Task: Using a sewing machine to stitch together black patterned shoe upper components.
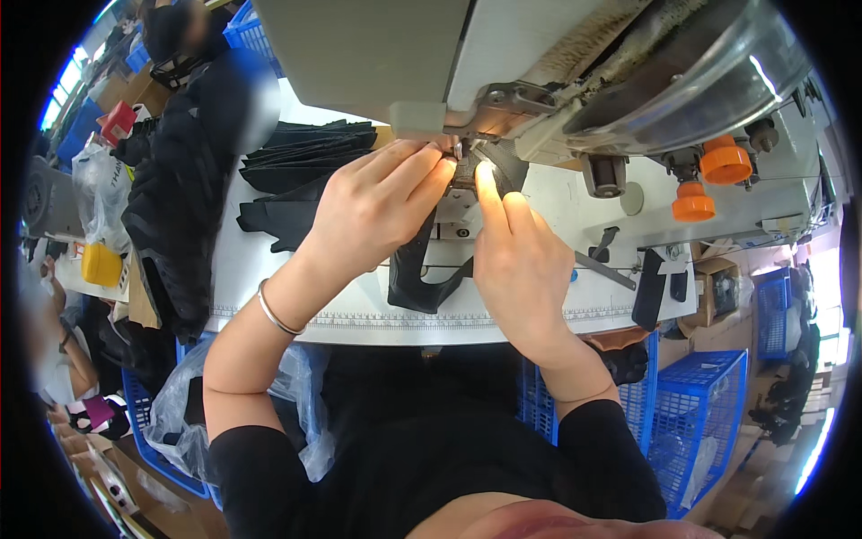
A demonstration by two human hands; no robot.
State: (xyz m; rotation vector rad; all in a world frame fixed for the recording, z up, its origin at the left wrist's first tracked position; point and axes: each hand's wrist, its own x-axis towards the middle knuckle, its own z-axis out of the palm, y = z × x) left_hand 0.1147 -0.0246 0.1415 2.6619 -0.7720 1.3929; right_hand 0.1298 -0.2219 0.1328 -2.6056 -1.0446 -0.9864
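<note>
Under the head of a sewing machine [462, 148], a black fabric piece [420, 280] lies at the needle, and its curved strip hangs toward me over the white table. My left hand [382, 202] is closed, its fingertips pinched on the fabric at the left of the presser foot. On the other side, my right hand [523, 256] presses the fabric with a stretched index finger; its other fingers curl together and the thumb is hidden. Both hands partly cover the cloth. A stack of black cut pieces [305, 153] lies left of my left hand.
A ruler strip [431, 320] runs along the table's front edge. Orange knobs [693, 202] stick out under the machine at right. A black strip [647, 292] lies at the table's right end. Blue crates [696, 395] stand below; dark garments [171, 216] are piled at left, near other people.
</note>
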